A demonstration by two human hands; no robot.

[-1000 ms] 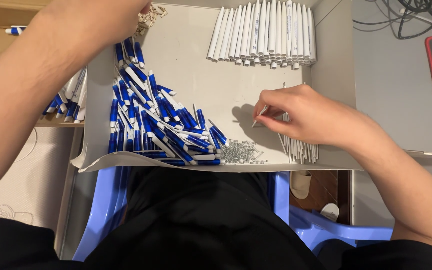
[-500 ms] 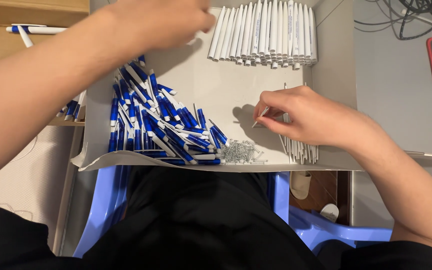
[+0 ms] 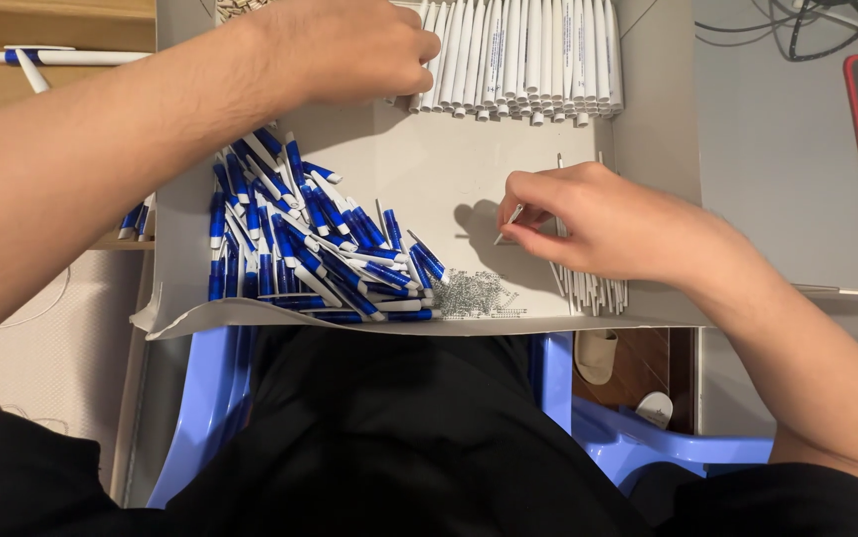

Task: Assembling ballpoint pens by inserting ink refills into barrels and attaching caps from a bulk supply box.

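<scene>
From the head view, the left hand (image 3: 349,50) at the upper centre curls closed over the row of white pen barrels (image 3: 518,60). The right hand (image 3: 588,224), centre-right, pinches a thin refill (image 3: 509,224) above the grey tray (image 3: 429,169). A nudge could scatter the small springs (image 3: 469,293) off the tray's lower edge.

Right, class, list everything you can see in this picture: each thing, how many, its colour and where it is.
pen parts: a heap, blue and white, left of tray
white barrels: a row, white, top of tray
thin refills: a bunch, white, under right hand
springs: a small pile, silver, front edge
tray: one, grey, on lap
chair: one, light blue, below
loose pen: one, white and blue, top left
left hand: on the barrels
right hand: pinching a refill
</scene>
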